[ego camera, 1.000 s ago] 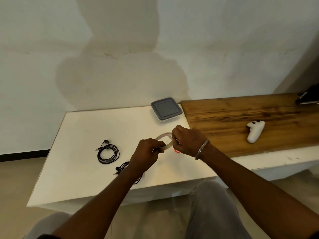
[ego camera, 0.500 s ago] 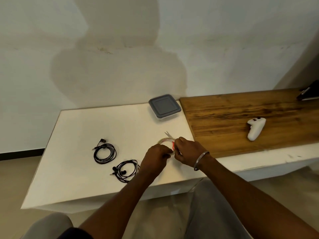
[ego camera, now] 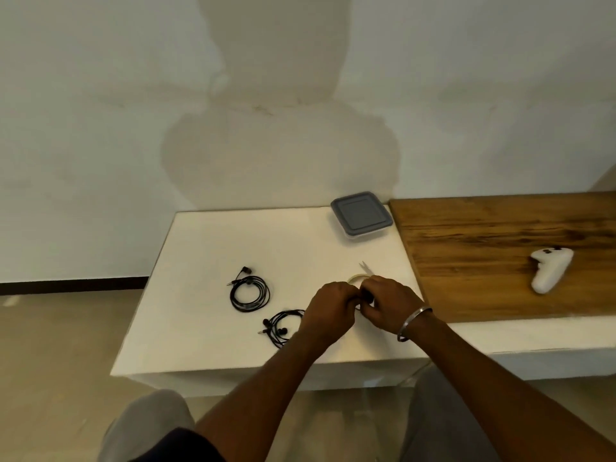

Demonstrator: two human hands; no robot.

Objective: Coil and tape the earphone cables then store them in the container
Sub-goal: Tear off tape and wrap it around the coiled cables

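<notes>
The tape roll (ego camera: 356, 279), which a second earlier was held up in plain sight between the hands, had sunk toward the bench (ego camera: 206, 315) and showed only as a pale arc just beyond the fingers, beside the scissor tips (ego camera: 366, 266). The left hand (ego camera: 328, 311) and right hand (ego camera: 388, 303) had drawn knuckle to knuckle, fingers curled tight together over the roll; exactly what they pinched could not be told. Just left of the left fingers lay one loosely coiled black earphone cable (ego camera: 283, 326), partly under the wrist, and farther left a second, neater coil (ego camera: 249, 292) with its bud and plug trailing out. Beyond the fingers stood the lidded grey container (ego camera: 361, 216), shut. Right of the fingers a wooden board (ego camera: 500, 255) carried a white controller (ego camera: 551, 268). A stained pale wall (ego camera: 266, 128) rose behind.
</notes>
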